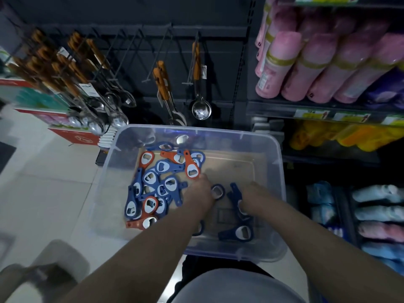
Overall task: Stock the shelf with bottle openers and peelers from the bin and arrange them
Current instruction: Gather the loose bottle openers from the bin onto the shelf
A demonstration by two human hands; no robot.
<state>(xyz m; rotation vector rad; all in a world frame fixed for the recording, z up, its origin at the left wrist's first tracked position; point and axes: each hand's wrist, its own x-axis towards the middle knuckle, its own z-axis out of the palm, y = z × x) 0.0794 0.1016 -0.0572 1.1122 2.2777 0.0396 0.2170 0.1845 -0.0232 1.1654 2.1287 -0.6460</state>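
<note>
Openers (162,166) in bin (281,171); shelf tags (312,115) illegible

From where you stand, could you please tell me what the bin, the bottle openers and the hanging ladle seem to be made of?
The bin looks like clear plastic: the floor shows through its walls. The bottle openers seem matte blue or orange plastic around bright metal inserts. The ladle has a mirror-shiny bowl, likely steel; its orange-brown handle could be wood or plastic.
</note>
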